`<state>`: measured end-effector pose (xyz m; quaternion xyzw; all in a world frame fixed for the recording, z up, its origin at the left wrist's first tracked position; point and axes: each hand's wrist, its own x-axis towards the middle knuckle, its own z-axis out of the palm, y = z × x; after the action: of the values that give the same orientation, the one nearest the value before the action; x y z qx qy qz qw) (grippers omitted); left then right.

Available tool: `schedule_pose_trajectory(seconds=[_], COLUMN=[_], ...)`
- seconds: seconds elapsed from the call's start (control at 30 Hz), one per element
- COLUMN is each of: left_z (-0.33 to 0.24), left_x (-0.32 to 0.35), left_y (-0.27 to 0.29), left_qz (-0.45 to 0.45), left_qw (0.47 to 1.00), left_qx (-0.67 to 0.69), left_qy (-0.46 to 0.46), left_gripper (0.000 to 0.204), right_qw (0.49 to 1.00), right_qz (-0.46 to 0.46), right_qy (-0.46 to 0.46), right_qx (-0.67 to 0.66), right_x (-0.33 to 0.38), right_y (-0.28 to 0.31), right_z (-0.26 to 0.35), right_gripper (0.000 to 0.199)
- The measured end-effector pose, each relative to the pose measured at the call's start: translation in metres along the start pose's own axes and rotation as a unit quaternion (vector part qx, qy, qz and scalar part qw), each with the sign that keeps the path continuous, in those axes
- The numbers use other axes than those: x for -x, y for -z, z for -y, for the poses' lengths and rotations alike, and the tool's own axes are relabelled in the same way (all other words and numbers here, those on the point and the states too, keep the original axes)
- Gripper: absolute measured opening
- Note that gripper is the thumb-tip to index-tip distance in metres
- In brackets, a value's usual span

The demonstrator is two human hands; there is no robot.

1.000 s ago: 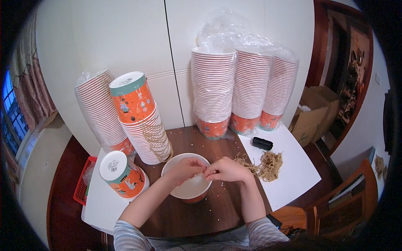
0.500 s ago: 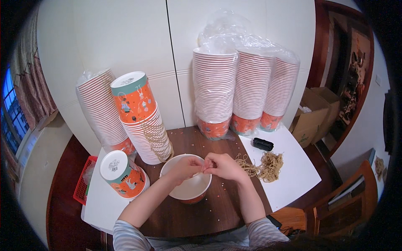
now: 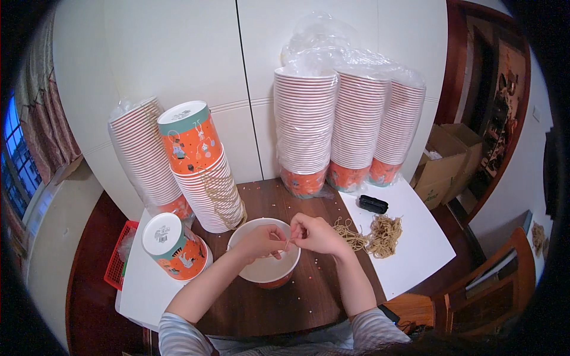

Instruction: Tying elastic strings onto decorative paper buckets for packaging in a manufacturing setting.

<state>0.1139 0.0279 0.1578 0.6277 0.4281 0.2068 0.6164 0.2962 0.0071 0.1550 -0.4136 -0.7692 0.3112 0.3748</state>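
Observation:
Over an open paper bucket [image 3: 261,276], white inside with an orange outer wall, both my hands meet fingertip to fingertip. My left hand [image 3: 265,243] pinches near the bucket's middle, its lower fingers loosely curled. Against it, at the bucket's right rim, my right hand [image 3: 318,236] is closed in a pinch too. Whatever lies between the fingertips is too small to name. Tan string lies in a tangled heap [image 3: 385,236] to the right, with a smaller bunch [image 3: 350,235] beside my right hand.
Behind left stands a bucket stack [image 3: 202,196] draped with tan string, next to a bagged stack [image 3: 142,154]. A shorter upturned stack [image 3: 173,246] is nearer. Bagged stacks [image 3: 304,124] line the back right. A black case [image 3: 373,204] lies before them. Tiny bits dot the brown tabletop [image 3: 320,296].
The fingers of my left hand have shifted slightly and its lower fingers hang a little more open over the bucket. My right hand stays nearly in place. The stacks and string have not moved.

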Motion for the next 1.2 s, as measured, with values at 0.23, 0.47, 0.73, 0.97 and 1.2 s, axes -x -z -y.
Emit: schedule_pose_trajectory(seconds=[0.23, 0.47, 0.73, 0.97, 1.2], left_z=[0.005, 0.007, 0.021, 0.016, 0.011], left_x=[-0.003, -0.005, -0.012, -0.01, -0.004], left_y=[0.001, -0.001, 0.001, 0.001, -0.002], left_qz=[0.044, 0.031, -0.019, -0.052, -0.055], left_qw=[0.995, 0.993, 0.993, 0.998, 0.997], left_qx=[-0.084, -0.115, -0.065, -0.026, -0.038], left_qy=[0.01, -0.016, -0.092, -0.031, -0.041], left_gripper=[0.017, 0.012, 0.011, 0.016, 0.016], right_qw=[1.0, 1.0, 0.997, 0.997, 0.997], right_qz=[0.009, 0.013, 0.024, 0.031, 0.034], right_qy=[-0.011, -0.012, -0.037, -0.046, -0.05], right_qx=[-0.019, -0.02, -0.057, -0.063, -0.056], right_x=[0.0, 0.0, 0.0, 0.001, 0.001], right_y=[0.002, 0.004, 0.006, 0.007, 0.007], right_z=[0.0, -0.001, -0.003, -0.006, -0.005], right_gripper=[0.018, 0.019, 0.019, 0.02, 0.021])
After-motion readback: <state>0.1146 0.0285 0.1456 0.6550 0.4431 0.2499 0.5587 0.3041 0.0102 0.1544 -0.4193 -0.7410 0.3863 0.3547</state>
